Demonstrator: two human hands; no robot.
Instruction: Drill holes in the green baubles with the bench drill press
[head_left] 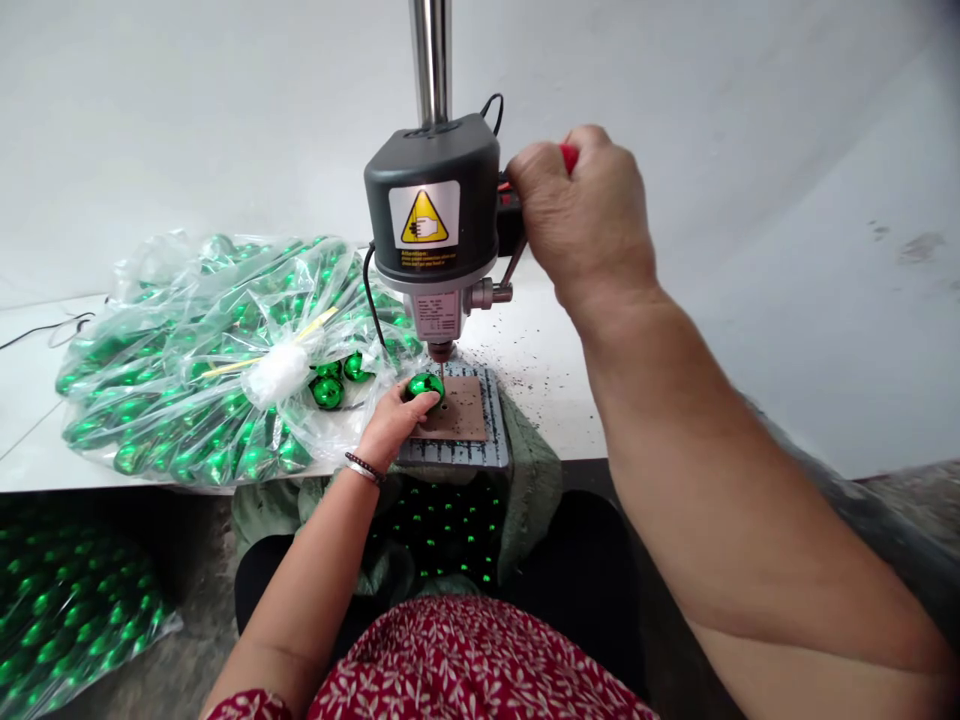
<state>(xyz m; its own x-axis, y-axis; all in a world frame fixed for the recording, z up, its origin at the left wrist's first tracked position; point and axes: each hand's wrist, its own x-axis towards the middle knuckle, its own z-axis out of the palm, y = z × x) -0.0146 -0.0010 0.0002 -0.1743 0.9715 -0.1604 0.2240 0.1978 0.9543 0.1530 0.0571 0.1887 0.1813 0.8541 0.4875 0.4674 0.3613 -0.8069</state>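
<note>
My left hand (396, 418) grips a shiny green ball (426, 386), thumb on its near side, at the left of the drill bit (442, 370). Below the ball lies a brown board (469, 415) on the slotted metal base (491, 450) of a drill press (431, 200). My right hand (592, 215) is raised beside the machine's head, fingers wrapped round its feed handle (570, 157), whose red end shows between them. Whether the bit touches the ball cannot be made out.
A large clear bag (202, 350) of green balls covers the table's left side, with several loose balls (328, 390) near its mouth. Dark shavings (536, 385) litter the white table (559, 420). More green balls (450, 525) lie below the base, and another full bag (75, 610) stands lower left.
</note>
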